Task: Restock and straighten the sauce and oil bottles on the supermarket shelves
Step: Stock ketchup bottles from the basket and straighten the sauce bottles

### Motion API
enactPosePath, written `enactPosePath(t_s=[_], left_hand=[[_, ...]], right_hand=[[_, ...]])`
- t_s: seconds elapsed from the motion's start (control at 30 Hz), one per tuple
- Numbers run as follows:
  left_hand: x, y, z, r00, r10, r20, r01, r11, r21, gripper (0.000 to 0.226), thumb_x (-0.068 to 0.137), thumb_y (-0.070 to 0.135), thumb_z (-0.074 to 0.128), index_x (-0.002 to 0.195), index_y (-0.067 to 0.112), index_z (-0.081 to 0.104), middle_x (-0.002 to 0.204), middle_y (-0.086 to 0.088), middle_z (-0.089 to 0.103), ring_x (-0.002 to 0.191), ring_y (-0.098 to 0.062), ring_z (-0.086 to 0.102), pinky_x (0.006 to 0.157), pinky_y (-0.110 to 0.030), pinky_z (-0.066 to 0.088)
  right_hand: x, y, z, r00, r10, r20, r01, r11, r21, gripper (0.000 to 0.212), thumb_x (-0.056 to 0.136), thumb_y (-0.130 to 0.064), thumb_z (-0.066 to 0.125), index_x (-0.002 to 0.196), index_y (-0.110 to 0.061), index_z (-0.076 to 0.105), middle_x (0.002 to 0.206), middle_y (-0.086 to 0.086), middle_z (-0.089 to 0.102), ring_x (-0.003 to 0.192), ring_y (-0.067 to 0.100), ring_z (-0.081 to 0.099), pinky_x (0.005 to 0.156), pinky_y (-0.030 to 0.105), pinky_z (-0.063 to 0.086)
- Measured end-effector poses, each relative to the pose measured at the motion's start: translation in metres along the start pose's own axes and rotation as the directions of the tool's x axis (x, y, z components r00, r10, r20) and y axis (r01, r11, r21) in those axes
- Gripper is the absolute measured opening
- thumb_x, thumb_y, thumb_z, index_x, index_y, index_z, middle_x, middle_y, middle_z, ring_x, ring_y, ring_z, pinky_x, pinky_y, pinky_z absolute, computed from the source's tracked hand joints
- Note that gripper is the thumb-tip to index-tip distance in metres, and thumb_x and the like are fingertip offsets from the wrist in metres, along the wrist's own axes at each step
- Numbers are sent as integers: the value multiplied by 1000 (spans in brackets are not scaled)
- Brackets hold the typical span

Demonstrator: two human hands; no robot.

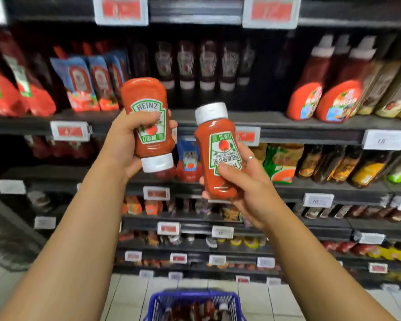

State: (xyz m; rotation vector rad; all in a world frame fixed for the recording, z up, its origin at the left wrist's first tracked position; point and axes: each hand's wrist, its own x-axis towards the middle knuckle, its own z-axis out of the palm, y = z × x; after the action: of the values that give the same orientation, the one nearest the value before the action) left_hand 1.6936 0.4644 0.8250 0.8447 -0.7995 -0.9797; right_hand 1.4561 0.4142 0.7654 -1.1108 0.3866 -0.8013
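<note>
The left hand has its grip wrapped around a ketchup bottle held cap-down. The right hand grips a second ketchup bottle cap-up, label inverted. Both bottles hang before the far shelves; a blue basket sits near below.

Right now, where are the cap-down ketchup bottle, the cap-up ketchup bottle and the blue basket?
Cap-down ketchup bottle (148, 117): head view, on its green-edged label, in the left hand.
Cap-up ketchup bottle (214, 135): head view, on the red body below its cap, in the right hand.
Blue basket (195, 295): head view, on its far rim.
</note>
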Motion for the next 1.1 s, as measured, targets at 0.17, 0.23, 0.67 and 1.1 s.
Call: enactPosePath(t_s=[0.17,0.23,0.67,1.1], left_hand=[[58,34,-11,988,96,118,-120,967,224,38,77,2,69,114,4,64,90,-15,73,87,-32,74,68,-47,62],[81,37,-13,988,88,130,-121,956,268,42,72,2,74,113,5,65,90,-14,74,85,-32,74,67,-48,61],[195,-8,19,992,-82,-93,110,926,360,28,70,12,85,93,13,69,104,-13,75,87,-24,71,94,-42,56],[251,-36,7,983,174,64,-185,892,412,49,58,21,87,104,30,73,103,0,78,101,-22,74,85,-37,56]], right_hand=[[38,-42,25,985,-112,-133,78,968,-238,63,77,-15,79,135,-26,57,128,16,67,104,37,68,80,50,59],[55,-61,29,971,-137,-197,63,939,-339,63,72,-19,82,130,-21,59,121,14,70,90,31,71,66,41,59],[182,-135,-33,833,-420,-361,69,726,-684,39,56,-17,98,90,-12,79,88,-7,79,82,9,76,69,23,57],[274,-126,-91,756,-513,-407,99,704,-703,44,75,-20,87,116,-14,72,113,3,75,107,19,71,98,45,56]])
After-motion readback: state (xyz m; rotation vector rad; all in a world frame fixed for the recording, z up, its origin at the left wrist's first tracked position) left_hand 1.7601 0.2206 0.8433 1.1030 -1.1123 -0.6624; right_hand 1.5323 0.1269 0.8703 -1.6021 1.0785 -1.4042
